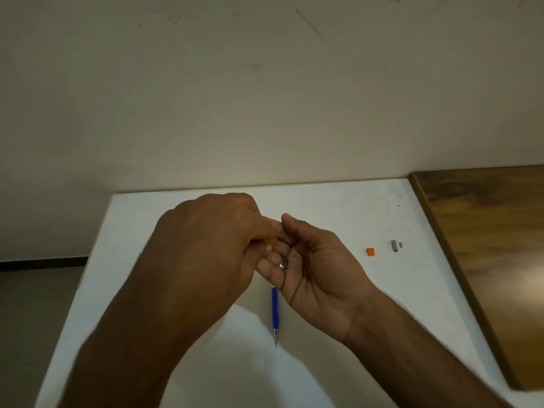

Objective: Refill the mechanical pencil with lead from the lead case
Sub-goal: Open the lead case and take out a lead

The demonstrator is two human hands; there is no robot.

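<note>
Both hands meet above the middle of the white table (176,363). The left hand (206,248) is seen from the back, fingers curled, and it pinches a small orange thing, prob. the lead case (269,241); only a blurred bit of it shows between the fingertips, so I cannot tell its shape or if it is open. The right hand (312,266) is turned palm up, fingers loosely curled into a cup just under the tip of the left hand, and the fingertips of the two hands touch. A ring (283,262) is on one finger of the right hand. If some lead lies in the right palm, I cannot tell; it is too small and too dark there.

The pencil (275,312) lies on the table below the hands, blue body, metal tip pointing toward the person. Its far end is hidden behind the right hand's fingers.

To the right, well apart from the hands, lie 3 small parts: an orange cap (370,252), then a grey metal sleeve (394,245), and just beside it a tiny pale piece (401,245), maybe an eraser. A brown wooden surface (485,245) borders the table's right edge, and a beige wall (265,83) is behind.
</note>
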